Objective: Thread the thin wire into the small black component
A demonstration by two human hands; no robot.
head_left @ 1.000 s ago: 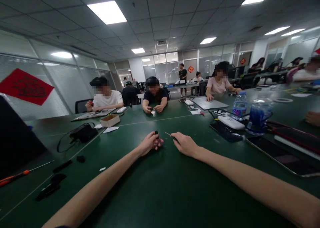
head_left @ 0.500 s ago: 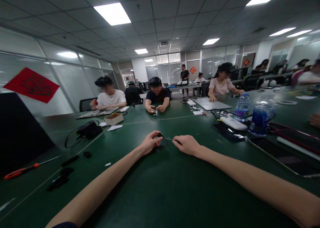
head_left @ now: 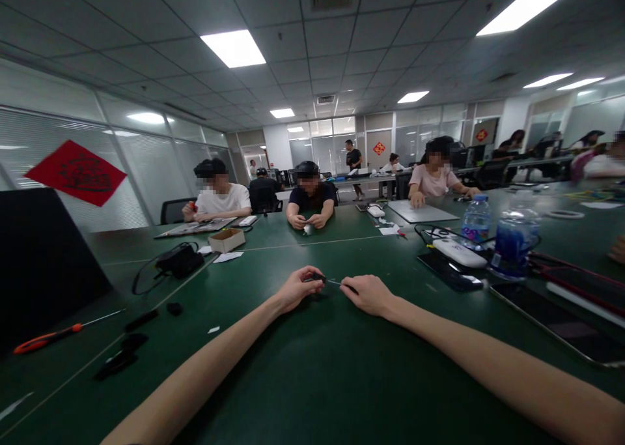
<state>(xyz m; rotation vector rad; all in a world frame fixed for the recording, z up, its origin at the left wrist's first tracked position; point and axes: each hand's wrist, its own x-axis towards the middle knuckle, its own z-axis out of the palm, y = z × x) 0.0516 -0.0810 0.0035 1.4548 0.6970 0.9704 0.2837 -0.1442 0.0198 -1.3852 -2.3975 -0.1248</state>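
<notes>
Far left of the small dark object (head_left: 318,277), an orange-handled screwdriver (head_left: 46,338) lies on the green table (head_left: 312,380), with black bits (head_left: 141,320) nearer the object and a black pouch (head_left: 180,260) and cardboard box (head_left: 226,240) beyond them, farther from the person. The left hand (head_left: 295,290) sits just left of the object, its fingers curled in a narrow pinch that holds it at the fingertips, though they hide most of it, so its shape is hard to tell. Just right of the object, a thin metal shaft (head_left: 334,281) lies almost level, its long axis running sideways across the view, with its left tip at or touching the object. Its right end goes into the narrow grip of the right hand (head_left: 368,295), where a dark end may be tucked, too small to tell. The left hand is the nearer to the object, the right nearer the shaft's far end. Open green surface spreads toward the person below both hands. Well right of them lie a phone (head_left: 449,279), white power bank (head_left: 459,253), water bottle (head_left: 476,222) and tablet (head_left: 551,321).
</notes>
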